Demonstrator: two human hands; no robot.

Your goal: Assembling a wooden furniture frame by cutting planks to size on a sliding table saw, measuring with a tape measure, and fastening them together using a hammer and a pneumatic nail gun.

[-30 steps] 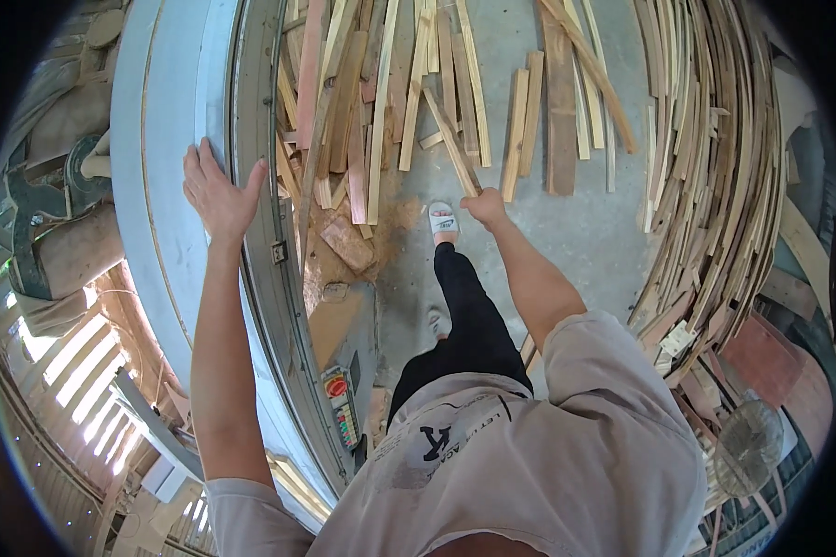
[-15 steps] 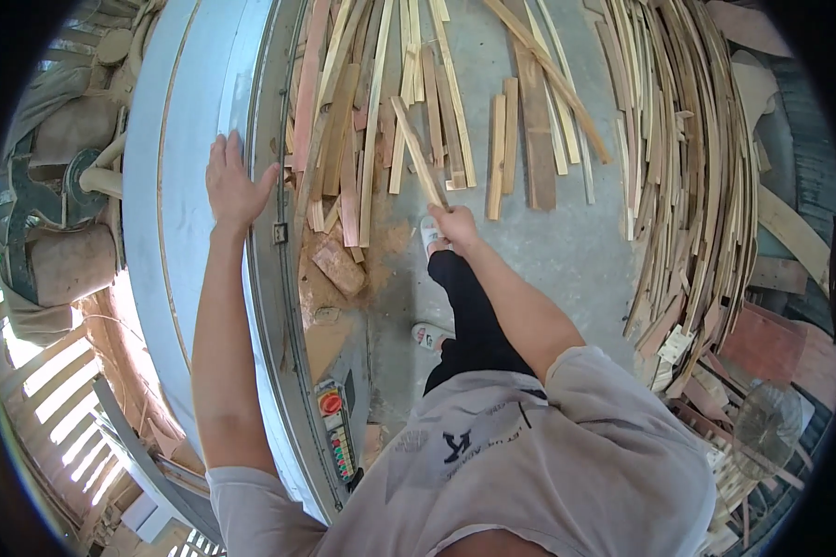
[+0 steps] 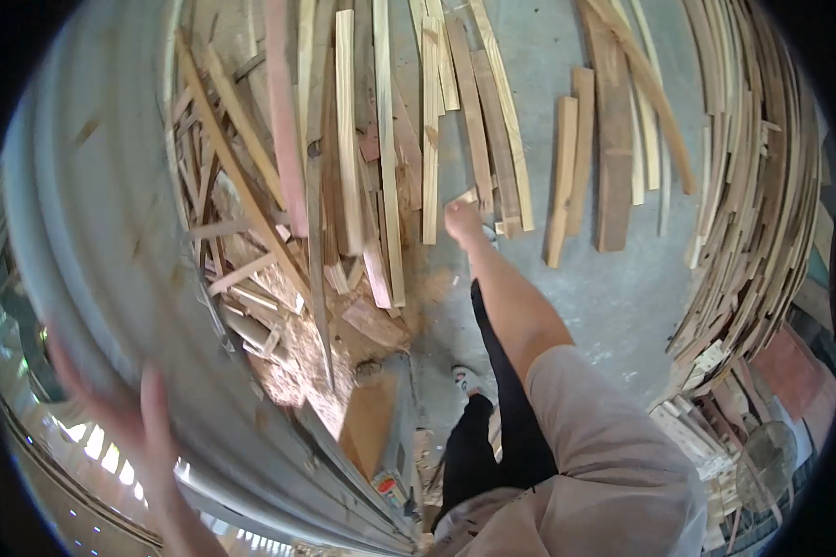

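On the left, my left hand (image 3: 125, 418) is blurred by motion over the long grey machine (image 3: 102, 186). Its thumb and fingers are apart, and nothing shows in them; whether it touches the surface I cannot tell. My right hand (image 3: 464, 226) is closed out in front of me, above the floor. A short pale end of a wooden strip (image 3: 465, 197) pokes out beyond its fist, the rest hidden or foreshortened. Just past that hand lie several long wooden strips (image 3: 430, 139) and a brown board (image 3: 492, 139).
A tall stack of thin strips (image 3: 752, 213) runs along the right. Loose sticks and sawdust (image 3: 320, 362) lie beside the machine. A control box with a red knob (image 3: 388, 486) is near my legs. A wide dark plank (image 3: 613, 148) rests on the concrete floor (image 3: 576, 316).
The view has swung, so the machine looks tilted. My left hand has left its flat place on the machine top and come back nearer me. Less of the wooden strip shows from my right hand.
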